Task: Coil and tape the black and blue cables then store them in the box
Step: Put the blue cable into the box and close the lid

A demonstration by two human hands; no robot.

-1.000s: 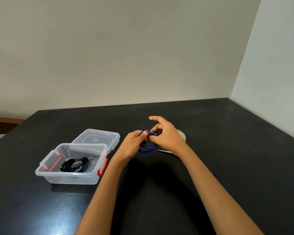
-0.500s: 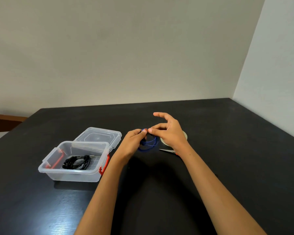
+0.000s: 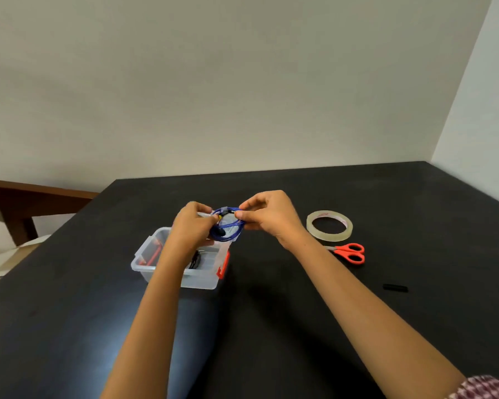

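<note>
nothing here can truly be read. the tape roll carries a bit of red print on its inner core, too small and blurred to make out.

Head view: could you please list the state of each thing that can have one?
box: open, lid off.
black cable: coiled, inside box.
blue cable: coiled, held above box.
left hand: pinching blue cable.
right hand: pinching blue cable.
tape: flat on table.
scissors: flat on table.
</note>
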